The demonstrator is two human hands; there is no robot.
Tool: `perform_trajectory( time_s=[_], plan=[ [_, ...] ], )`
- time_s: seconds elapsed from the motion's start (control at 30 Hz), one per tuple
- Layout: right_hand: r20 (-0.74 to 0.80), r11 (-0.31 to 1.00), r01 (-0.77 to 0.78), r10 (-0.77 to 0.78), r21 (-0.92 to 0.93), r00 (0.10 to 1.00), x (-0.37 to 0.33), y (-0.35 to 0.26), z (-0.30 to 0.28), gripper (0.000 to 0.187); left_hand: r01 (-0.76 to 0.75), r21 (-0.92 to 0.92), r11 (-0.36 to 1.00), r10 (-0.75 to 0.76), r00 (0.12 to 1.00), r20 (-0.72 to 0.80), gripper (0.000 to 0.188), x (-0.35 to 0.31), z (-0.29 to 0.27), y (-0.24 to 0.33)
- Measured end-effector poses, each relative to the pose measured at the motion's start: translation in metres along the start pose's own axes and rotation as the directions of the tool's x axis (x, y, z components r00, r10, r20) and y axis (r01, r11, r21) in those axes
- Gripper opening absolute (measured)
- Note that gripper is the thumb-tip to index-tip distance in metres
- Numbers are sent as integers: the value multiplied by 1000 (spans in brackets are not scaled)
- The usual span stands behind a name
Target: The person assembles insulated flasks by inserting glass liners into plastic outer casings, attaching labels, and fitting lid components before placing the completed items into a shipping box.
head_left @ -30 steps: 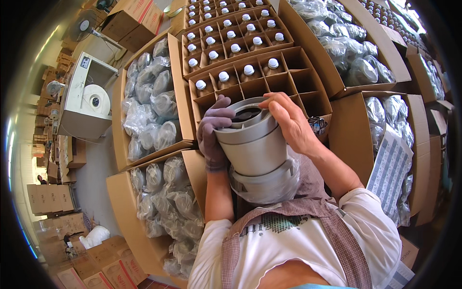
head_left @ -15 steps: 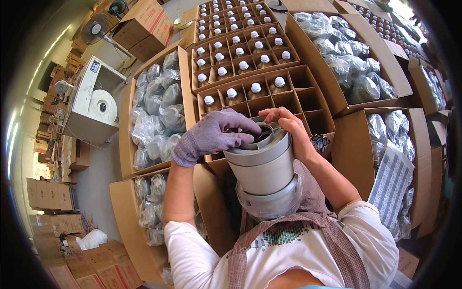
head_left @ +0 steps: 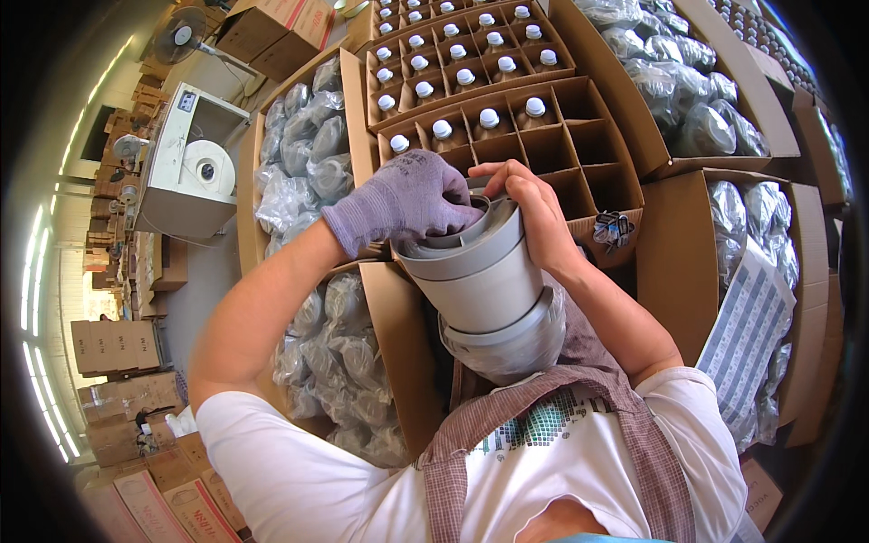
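Note:
A stack of grey plastic cup-shaped pieces [head_left: 489, 290] leans against my chest, its open top facing away from me. My left hand [head_left: 407, 199], in a purple knit glove, lies over the top rim with its fingers curled into the opening. My bare right hand [head_left: 529, 204] grips the rim on the far right side. Just beyond the stack stands a cardboard box with dividers [head_left: 579, 136], holding brown bottles with white caps [head_left: 489, 118] in the far cells; the near cells have none.
Open cartons of clear-bagged parts [head_left: 303, 163] stand left, near left [head_left: 339, 362] and far right [head_left: 679, 90]. A printed sheet [head_left: 747, 326] lies on the right carton. A grey machine with a white roll [head_left: 195, 163] stands left. Stacked boxes [head_left: 113, 344] line the floor.
My left hand has moved from the stack's left side up over the top rim and into its opening. The stack now sits tilted a little more to the left.

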State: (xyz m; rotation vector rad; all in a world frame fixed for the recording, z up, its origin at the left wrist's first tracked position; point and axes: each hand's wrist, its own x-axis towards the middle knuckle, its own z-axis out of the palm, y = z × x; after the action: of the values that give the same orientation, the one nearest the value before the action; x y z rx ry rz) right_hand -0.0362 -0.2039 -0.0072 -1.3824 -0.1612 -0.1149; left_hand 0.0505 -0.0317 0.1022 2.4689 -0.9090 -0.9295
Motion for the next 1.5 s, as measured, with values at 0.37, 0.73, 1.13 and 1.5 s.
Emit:
perform_trajectory(
  time_s=[0.37, 0.73, 1.13, 1.5],
  plan=[
    [-146, 961, 10, -53, -277, 988, -16, -13, 26, 41, -310, 752, 582, 208, 950, 231, 22, -10, 4, 3],
    [-78, 970, 5, -25, -244, 997, -13, 5, 3, 39, 397, -2, 918, -379, 874, -304, 40, -16, 27, 27],
    [61, 891, 27, 1, -454, 998, -28, -33, 8, 39, -620, -102, 778, 178, 372, -911, 43, -29, 104, -33],
    [23, 993, -89, 91, -80, 996, 14, -25, -15, 38, -565, -467, 680, -121, 542, -832, 27, -45, 74, -28]
  ],
)
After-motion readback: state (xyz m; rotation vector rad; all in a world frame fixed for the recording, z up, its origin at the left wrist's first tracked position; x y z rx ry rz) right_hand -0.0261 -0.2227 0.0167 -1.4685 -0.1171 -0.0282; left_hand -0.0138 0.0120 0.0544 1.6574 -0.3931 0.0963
